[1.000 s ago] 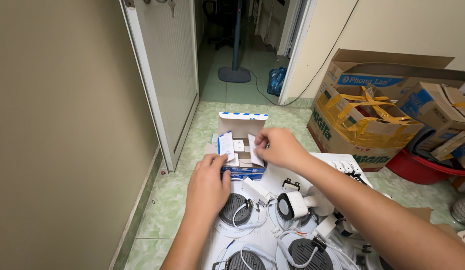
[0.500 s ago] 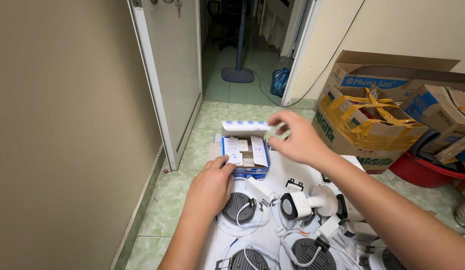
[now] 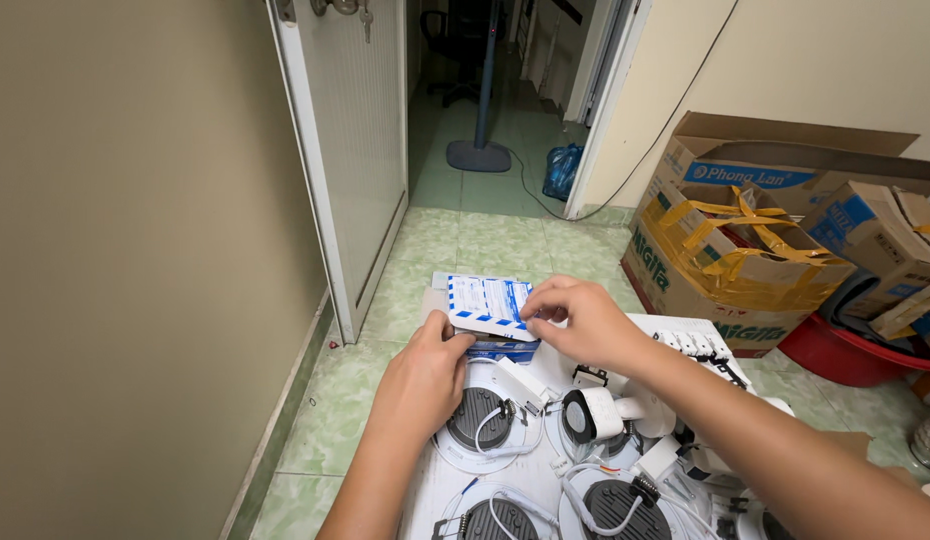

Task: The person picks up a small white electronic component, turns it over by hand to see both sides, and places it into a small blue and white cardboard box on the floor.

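Holding a small white and blue box (image 3: pixel 488 308) at the centre of the frame, we have our left hand (image 3: pixel 425 378) below and left of it, thumb on its near edge, while our right hand (image 3: pixel 582 322) pinches its right side with curled fingers. Round white lamps (image 3: pixel 477 425) lie just below, cardboard cartons (image 3: pixel 745 260) at right

left hand (image 3: pixel 422 378) gripping, right hand (image 3: pixel 583 322) pinching

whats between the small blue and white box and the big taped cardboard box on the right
In the head view, the right hand on the small box's lid, then bare green floor tile up to the cardboard box.
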